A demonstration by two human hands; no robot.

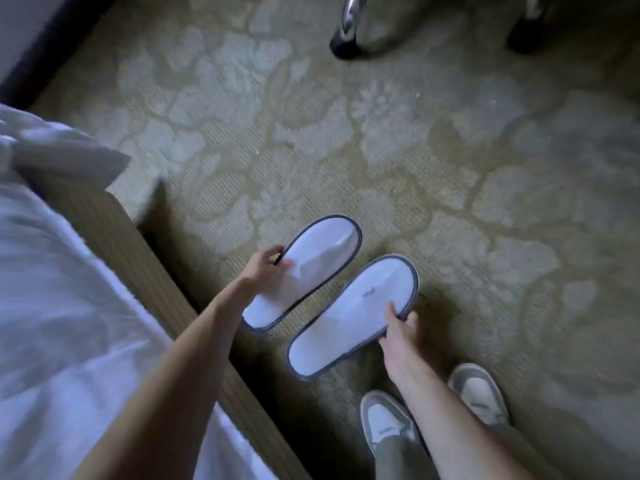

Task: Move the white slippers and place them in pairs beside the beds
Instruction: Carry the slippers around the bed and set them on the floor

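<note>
Two white slippers with dark grey trim lie side by side over the patterned carpet, close to the bed's wooden base. My left hand pinches the left edge of the left slipper. My right hand grips the right edge of the right slipper, which carries a small dark mark. Both slippers point away from me, toes toward the upper right. Whether they rest fully on the carpet or hover just above it I cannot tell.
The bed with white linen fills the left side. My own grey and white shoes stand below the slippers. Chrome chair legs with black feet stand at the top. Patterned carpet spreads to the right.
</note>
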